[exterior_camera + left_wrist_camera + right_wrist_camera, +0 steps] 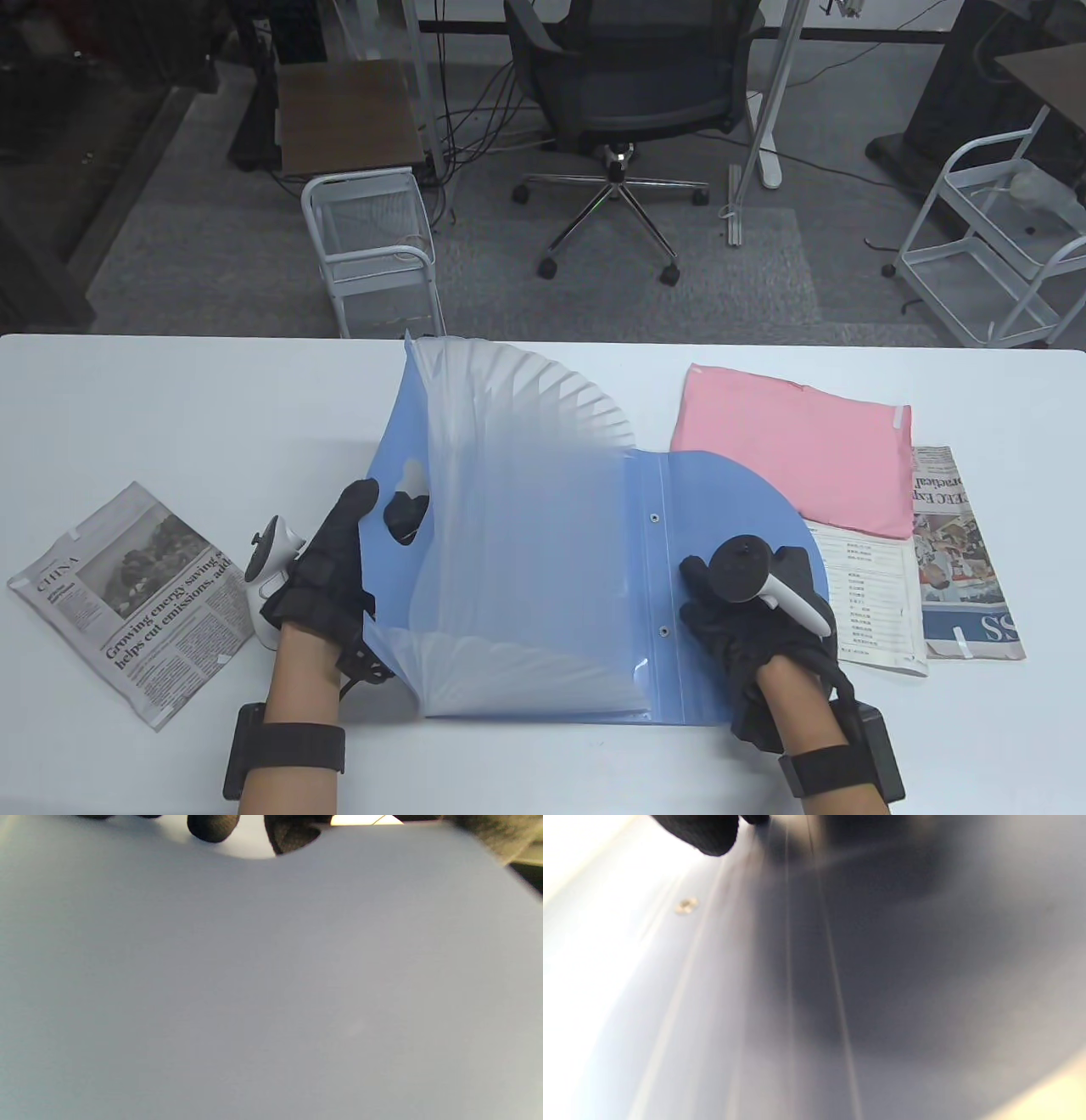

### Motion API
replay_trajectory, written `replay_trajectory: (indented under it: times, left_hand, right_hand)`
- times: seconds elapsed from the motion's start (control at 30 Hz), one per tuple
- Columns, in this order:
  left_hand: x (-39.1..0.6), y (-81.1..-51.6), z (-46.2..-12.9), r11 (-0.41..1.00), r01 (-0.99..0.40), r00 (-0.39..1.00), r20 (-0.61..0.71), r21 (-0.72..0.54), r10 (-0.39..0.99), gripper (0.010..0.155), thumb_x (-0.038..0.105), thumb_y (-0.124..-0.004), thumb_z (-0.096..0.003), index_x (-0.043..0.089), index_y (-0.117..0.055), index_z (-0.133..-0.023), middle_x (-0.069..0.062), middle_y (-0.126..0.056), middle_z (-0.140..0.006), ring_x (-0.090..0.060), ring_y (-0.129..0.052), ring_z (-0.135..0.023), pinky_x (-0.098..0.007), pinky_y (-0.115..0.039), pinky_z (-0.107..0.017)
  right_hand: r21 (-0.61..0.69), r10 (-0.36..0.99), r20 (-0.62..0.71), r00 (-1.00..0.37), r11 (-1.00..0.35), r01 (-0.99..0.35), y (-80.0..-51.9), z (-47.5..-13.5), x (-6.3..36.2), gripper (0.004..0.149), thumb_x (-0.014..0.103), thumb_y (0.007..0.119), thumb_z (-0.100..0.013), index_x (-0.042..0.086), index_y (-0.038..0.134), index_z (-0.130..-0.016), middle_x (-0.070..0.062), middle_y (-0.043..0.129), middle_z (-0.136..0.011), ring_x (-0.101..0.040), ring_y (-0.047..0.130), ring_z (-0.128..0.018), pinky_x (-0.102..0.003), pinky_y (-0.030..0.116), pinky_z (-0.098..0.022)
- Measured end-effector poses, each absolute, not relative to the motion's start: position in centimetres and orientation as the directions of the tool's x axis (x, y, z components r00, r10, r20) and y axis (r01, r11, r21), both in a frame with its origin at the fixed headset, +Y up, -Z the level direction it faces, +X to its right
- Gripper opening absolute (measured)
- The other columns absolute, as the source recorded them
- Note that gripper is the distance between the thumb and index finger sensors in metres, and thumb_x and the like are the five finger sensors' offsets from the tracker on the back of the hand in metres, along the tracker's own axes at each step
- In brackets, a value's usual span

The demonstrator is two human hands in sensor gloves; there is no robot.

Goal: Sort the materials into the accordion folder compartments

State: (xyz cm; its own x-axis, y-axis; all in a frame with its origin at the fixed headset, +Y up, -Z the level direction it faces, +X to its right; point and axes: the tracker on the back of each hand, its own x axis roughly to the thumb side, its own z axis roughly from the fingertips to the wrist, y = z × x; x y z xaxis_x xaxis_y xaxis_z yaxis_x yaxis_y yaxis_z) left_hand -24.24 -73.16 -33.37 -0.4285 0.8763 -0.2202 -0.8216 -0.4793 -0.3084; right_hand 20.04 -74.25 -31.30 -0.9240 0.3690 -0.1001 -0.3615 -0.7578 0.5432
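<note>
A blue accordion folder [543, 552] lies fanned open in the middle of the table, its translucent pockets spread wide. My left hand [339, 552] grips the folder's raised front cover at its left edge, fingers through the handle cutout; that cover [271, 984] fills the left wrist view. My right hand [747, 611] rests palm down on the folder's flat blue flap [730, 501], which also fills the right wrist view [882, 984]. A folded newspaper [127, 594] lies at the left. A pink folder [797, 458], a printed sheet [874, 594] and another newspaper [967, 552] lie stacked at the right.
The table's far edge runs just behind the folder [170, 337]. Beyond it stand an office chair [628, 102] and white wire carts [373, 246]. My forearms come in at the near edge.
</note>
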Motion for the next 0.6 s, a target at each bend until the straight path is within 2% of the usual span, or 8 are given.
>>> replay_trajectory:
  times: [0.07,0.3,0.5,0.6]
  left_hand:
    - [-24.1,-73.1,-33.4,-0.480,-0.817,-0.429,-0.220,-0.319,0.876,0.070,0.073,-0.068,-0.0628,0.013,-0.068,-0.100,-0.038,-0.019,-0.122,-0.072,-0.018,-0.101,-0.078,-0.039,-0.064]
    - [-23.8,-73.1,-33.6,-0.454,-0.823,-0.404,-0.212,-0.342,0.890,0.072,0.071,-0.068,-0.0633,0.010,-0.066,-0.103,-0.037,-0.017,-0.123,-0.072,-0.016,-0.101,-0.078,-0.038,-0.064]
    - [-23.3,-73.1,-33.8,-0.431,-0.825,-0.379,-0.209,-0.365,0.902,0.074,0.069,-0.069,-0.0636,0.008,-0.065,-0.104,-0.036,-0.016,-0.123,-0.070,-0.015,-0.101,-0.077,-0.037,-0.064]
    - [-23.3,-73.1,-33.8,-0.424,-0.827,-0.370,-0.209,-0.369,0.905,0.074,0.070,-0.069,-0.0635,0.008,-0.065,-0.104,-0.036,-0.016,-0.123,-0.070,-0.015,-0.101,-0.077,-0.037,-0.064]
  right_hand:
    - [0.521,0.384,-0.086,-0.920,-0.770,-0.370,-72.7,-31.1,20.3,0.058,0.042,0.062,-0.063,0.023,0.042,-0.114,-0.021,0.010,-0.119,-0.050,0.007,-0.104,-0.074,0.017,-0.069]
    - [0.439,0.442,0.049,-0.895,-0.815,-0.379,-66.7,-30.2,20.9,0.057,0.042,0.063,-0.063,0.020,0.048,-0.114,-0.026,0.022,-0.120,-0.057,0.021,-0.104,-0.075,0.031,-0.070]
    - [0.271,0.560,0.171,-0.810,-0.818,-0.508,-60.7,-29.6,22.2,0.056,0.042,0.062,-0.063,0.020,0.050,-0.113,-0.026,0.029,-0.120,-0.057,0.029,-0.105,-0.074,0.038,-0.071]
    - [0.171,0.603,0.215,-0.768,-0.797,-0.579,-58.6,-29.6,23.1,0.055,0.041,0.062,-0.063,0.020,0.051,-0.113,-0.026,0.034,-0.121,-0.057,0.034,-0.105,-0.075,0.041,-0.070]
